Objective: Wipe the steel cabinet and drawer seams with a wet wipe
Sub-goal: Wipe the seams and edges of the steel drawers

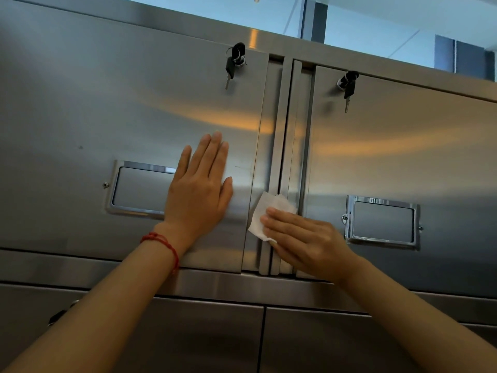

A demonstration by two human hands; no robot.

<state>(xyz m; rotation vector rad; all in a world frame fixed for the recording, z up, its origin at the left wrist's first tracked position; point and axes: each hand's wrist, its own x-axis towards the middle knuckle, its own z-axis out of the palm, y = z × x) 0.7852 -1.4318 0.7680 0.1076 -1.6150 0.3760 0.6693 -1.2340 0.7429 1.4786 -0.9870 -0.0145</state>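
Head view: we see 2 steel doors, the left door (113, 109) and the right door (419, 157), each with 1 key (233, 64) in its lock. Our left hand (200, 195) lies flat on the left door, fingers (212, 154) straight. Our right hand (304, 240) presses 1 white wet wipe (265, 214) onto the seam (282, 146) between the doors, under straight fingers.

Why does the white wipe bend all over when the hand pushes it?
The wet wipe is probably thin and floppy: its free corner is creased and folds over the seam ridge. It likely weighs almost nothing, since the right hand moves it with flat fingers. Being wet, it may cling to the left steel door.
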